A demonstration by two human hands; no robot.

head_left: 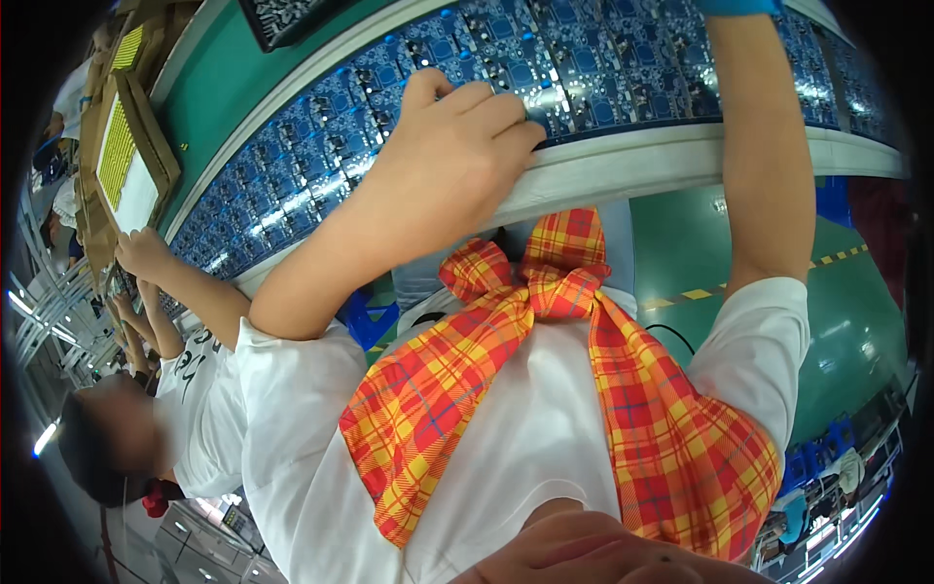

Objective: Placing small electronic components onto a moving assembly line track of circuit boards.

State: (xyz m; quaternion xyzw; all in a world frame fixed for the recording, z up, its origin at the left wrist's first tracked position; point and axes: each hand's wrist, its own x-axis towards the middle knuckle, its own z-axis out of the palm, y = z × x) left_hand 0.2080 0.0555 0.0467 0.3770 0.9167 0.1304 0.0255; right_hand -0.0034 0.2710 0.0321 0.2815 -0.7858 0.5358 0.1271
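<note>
A long row of blue circuit boards (632,68), dotted with small parts, runs across in front of me. Over the boards near the closer rail, my left hand (462,151) is closed, knuckles up and fingers curled under. What the fingertips hold, if anything, is hidden beneath the hand. My right forearm (764,146) reaches across the boards at the right. A blue band (741,6) circles that wrist at the top edge, and the right hand itself lies beyond the picture.
A pale rail (662,164) borders the boards on my side. Beyond them, a black tray (282,21) rests on a green surface. Cardboard boxes with yellow pieces (117,146) stand far left. A co-worker's hand (146,255) is beside the line at left.
</note>
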